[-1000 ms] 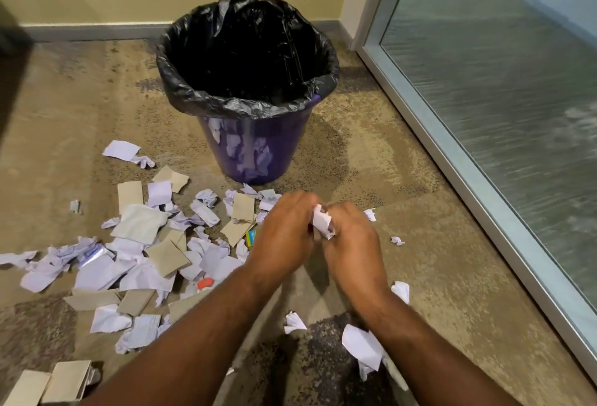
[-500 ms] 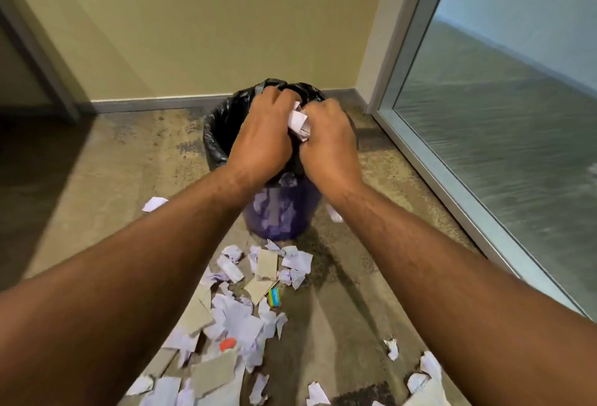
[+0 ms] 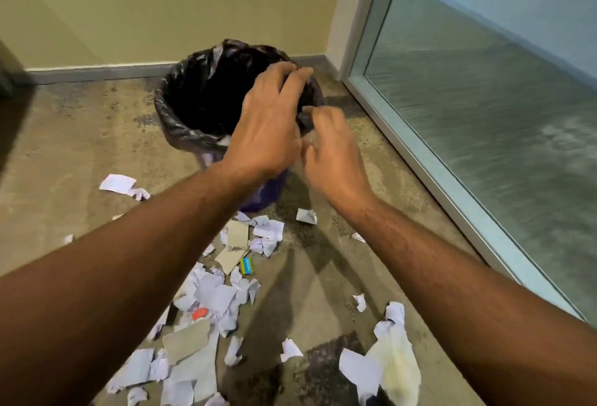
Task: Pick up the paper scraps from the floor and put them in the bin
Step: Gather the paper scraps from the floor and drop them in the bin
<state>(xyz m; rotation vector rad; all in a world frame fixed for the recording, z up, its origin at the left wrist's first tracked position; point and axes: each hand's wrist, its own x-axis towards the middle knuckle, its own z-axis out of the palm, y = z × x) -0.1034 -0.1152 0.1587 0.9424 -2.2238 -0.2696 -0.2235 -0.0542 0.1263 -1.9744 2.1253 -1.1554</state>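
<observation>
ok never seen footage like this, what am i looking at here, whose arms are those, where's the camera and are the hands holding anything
There is no machine here. The camera sits on a person's head and looks forward and down, so the two bare arms reaching in from the bottom are the wearer's own. This is the only view.

The left hand and right hand are both over the near rim of a purple bin lined with a black bag. The fingers are loosely spread and no paper shows in either hand, though the image is a little blurred there.

On the floor in front of the bin lie many paper scraps, white and tan, with a small blue and yellow item and a small red one among them. To the right is a glass panel.
</observation>
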